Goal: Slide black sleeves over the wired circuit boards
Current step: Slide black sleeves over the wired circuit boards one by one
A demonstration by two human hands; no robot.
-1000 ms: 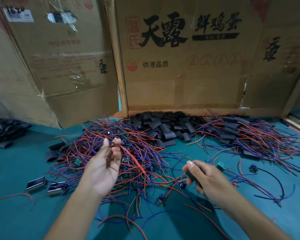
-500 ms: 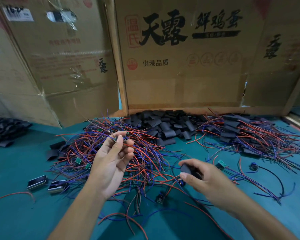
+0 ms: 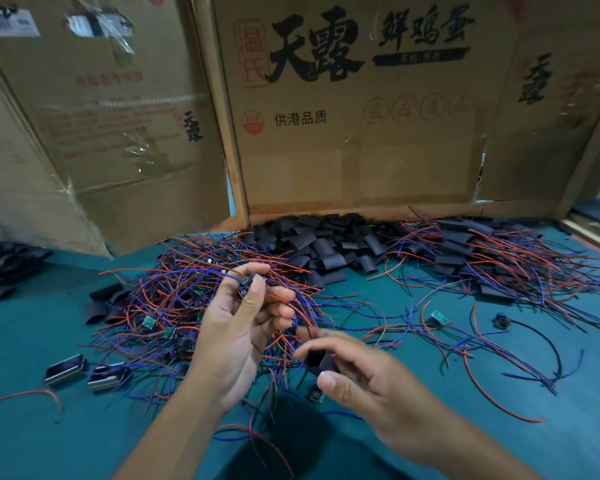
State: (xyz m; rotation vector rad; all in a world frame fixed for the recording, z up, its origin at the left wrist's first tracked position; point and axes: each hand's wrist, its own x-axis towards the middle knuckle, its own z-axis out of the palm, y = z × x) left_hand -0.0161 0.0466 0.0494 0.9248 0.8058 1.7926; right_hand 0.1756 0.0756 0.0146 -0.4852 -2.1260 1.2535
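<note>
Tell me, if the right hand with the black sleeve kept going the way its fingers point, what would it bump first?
Probably the left hand. The right hand pinches the black sleeve and points left and up toward it; depth is unclear, so hanging wires might touch first.

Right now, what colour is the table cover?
Teal green table cover, clearest in the head view.

I see a teal tabletop (image 3: 499, 441) backed by flattened cardboard boxes (image 3: 361, 140) standing upright along its far edge, the middle one printed with large black characters and a red round stamp. Clear tape (image 3: 101, 26) peels from the left cardboard panel (image 3: 118, 109). Two small shiny metal-edged cases (image 3: 84, 372) lie side by side near the left, on the tabletop.
</note>
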